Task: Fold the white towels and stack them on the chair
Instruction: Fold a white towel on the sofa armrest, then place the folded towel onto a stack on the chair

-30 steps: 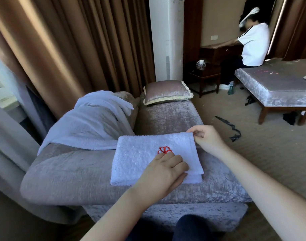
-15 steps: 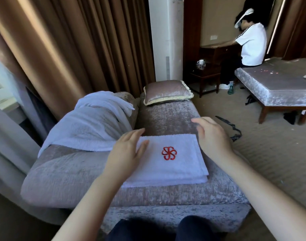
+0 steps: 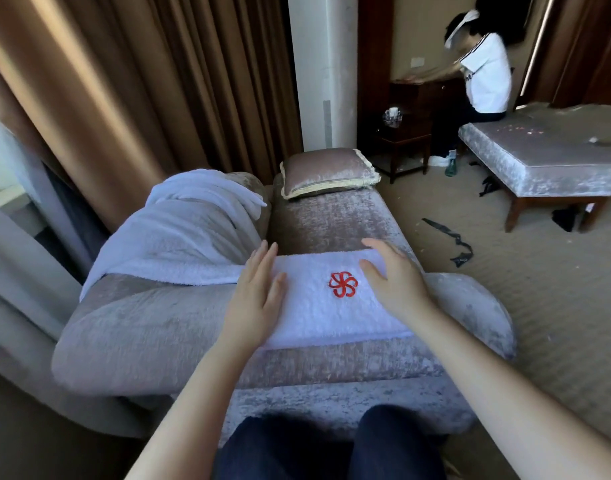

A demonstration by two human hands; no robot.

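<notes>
Folded white towel (image 3: 335,311) lies flat across the near edge of the chair (image 3: 332,223), long side running left to right, red flower emblem (image 3: 343,285) facing up near its middle. Left hand (image 3: 259,296): palm down on the towel's left end, fingers straight and close together, tips reaching just past the far edge; nothing grasped. Right hand (image 3: 396,284): palm down over the towel's right end, fingers spread and relaxed, grasping nothing; cannot tell whether the palm presses the cloth or sits just above it. Emblem is uncovered between the two hands. Unfolded white towels (image 3: 179,237) are heaped over the chair's left arm, their near hem touching the folded towel's left end beside the left hand. Velvet cushion (image 3: 326,169) sits at the far end of the seat. Second person in a white top (image 3: 487,77) is at the back right of the room, well apart.
</notes>
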